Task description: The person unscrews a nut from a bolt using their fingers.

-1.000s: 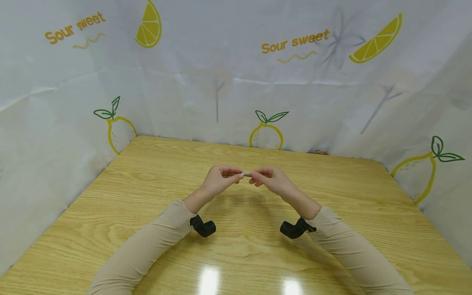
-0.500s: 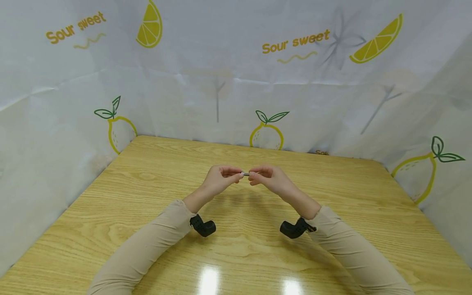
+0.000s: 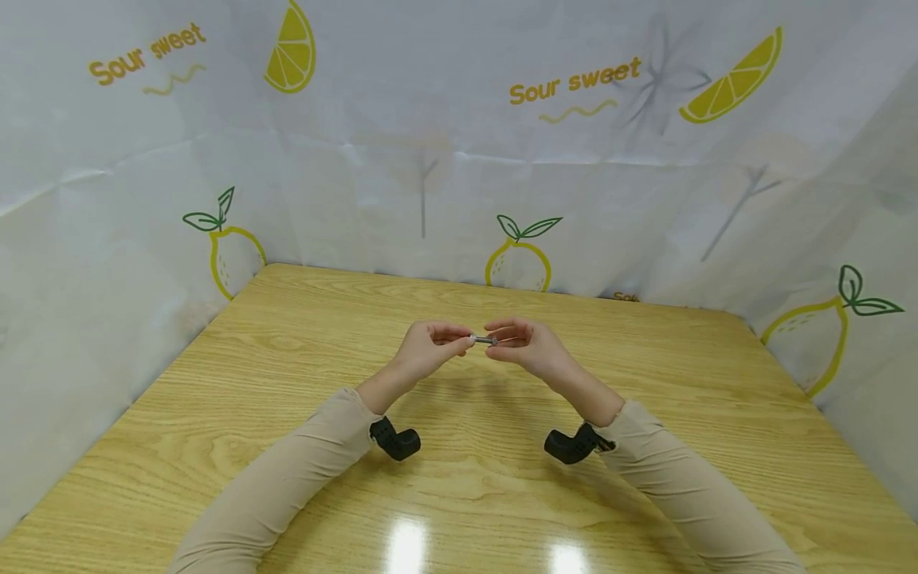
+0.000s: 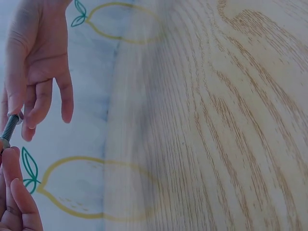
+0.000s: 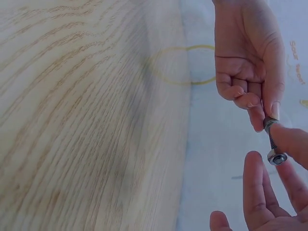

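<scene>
My left hand (image 3: 425,351) pinches a small metal bolt (image 3: 484,340) by its left end, between thumb and fingertips. The bolt lies roughly level above the table. In the right wrist view, a hex nut (image 5: 277,157) sits on the bolt's end near my right hand (image 5: 274,202). That hand's fingers are spread around this end, and its thumb (image 5: 292,143) lies close alongside the bolt; whether it touches cannot be told. The left wrist view shows the threaded shank (image 4: 9,128) between both hands. My left fingertips hide part of the bolt's far end.
The wood-grain table (image 3: 473,494) spreads beneath both forearms. A white cloth with lemon prints (image 3: 402,119) hangs behind it and at the sides. Black wrist mounts (image 3: 396,442) stick out below each wrist.
My right thumb and fingers have spread apart from their pinch at the bolt's right end. More of the bolt and its end now shows. The left hand has stayed in place.
</scene>
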